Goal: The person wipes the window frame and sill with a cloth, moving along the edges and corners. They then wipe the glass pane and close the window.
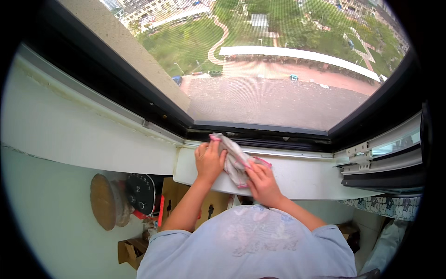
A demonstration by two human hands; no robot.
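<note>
A white cloth with pink edging [235, 158] is spread between my two hands over a white windowsill [296, 178]. My left hand [210, 158] grips its upper left part close to the dark window frame [258, 137]. The cloth's top end reaches the lower rail of that frame. My right hand [263, 178] holds the cloth's right side above the sill, with the fingers bent over the fabric. Part of the cloth hides the sill and the light track beneath it.
At right an opened window sash [383, 174] with white hinges [360, 155] juts inward. Below left are a black appliance [141, 193], a round brown board [102, 202] and cardboard boxes [132, 251]. A mesh screen [278, 97] covers the opening, high above a paved yard.
</note>
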